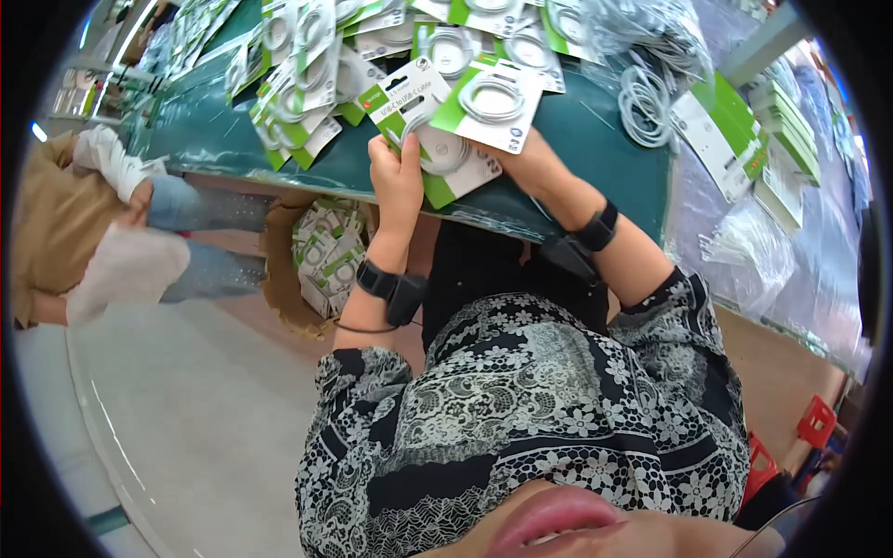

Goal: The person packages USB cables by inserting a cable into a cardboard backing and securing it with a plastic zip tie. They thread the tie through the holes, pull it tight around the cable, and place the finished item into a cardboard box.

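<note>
My left hand (398, 179) is closed on a packaged cable (445, 149), a green and white card with a coiled white cable behind clear plastic. Its thumb lies on the front of the pack. A second packaged cable (493, 99) of the same kind overlaps the first one's upper right. My right hand (532, 166) grips at the lower edge of this second pack, its fingers mostly hidden behind the cards. Both packs are tilted, just over the near edge of the green table (595, 153). Beyond them lies a heap of similar packaged cables (307, 70).
Loose coiled cables (646, 107) and clear plastic bags lie at the table's right. Flat cards (716, 135) and a stack of small boxes (781, 130) are farther right. A cardboard box (279, 265) of packs stands below the left edge. Another person (112, 219) is at the left.
</note>
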Demonstrator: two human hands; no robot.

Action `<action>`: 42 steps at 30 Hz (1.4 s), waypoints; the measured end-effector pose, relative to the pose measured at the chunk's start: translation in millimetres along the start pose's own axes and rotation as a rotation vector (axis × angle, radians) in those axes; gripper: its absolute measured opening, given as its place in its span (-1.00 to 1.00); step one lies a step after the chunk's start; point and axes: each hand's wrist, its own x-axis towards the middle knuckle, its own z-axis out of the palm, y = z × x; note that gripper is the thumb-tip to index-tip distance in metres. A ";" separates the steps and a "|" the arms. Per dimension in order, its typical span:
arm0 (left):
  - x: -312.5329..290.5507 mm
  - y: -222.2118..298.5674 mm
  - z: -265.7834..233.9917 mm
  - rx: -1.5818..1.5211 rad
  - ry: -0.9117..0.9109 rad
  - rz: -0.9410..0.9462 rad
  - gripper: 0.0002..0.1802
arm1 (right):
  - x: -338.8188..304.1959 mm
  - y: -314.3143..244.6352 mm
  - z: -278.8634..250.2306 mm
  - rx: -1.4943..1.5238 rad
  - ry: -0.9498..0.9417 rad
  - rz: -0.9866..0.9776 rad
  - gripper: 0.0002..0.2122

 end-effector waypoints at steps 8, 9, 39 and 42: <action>47.7 -28.4 -31.9 0.056 0.148 0.084 -0.66 | 13.7 -7.4 -51.1 0.861 0.052 0.175 -0.64; 47.8 -31.7 -36.9 0.063 0.160 0.085 -0.66 | 9.7 -22.6 -45.4 0.881 0.136 0.184 -0.63; -10.9 48.7 4.2 -0.927 -0.369 -0.326 -0.63 | -7.1 -28.7 -6.1 0.170 -0.058 -0.088 -0.61; -18.9 51.5 9.1 -0.828 -0.336 -0.255 -0.60 | -7.0 -29.5 -5.9 -0.061 -0.016 -0.171 -0.63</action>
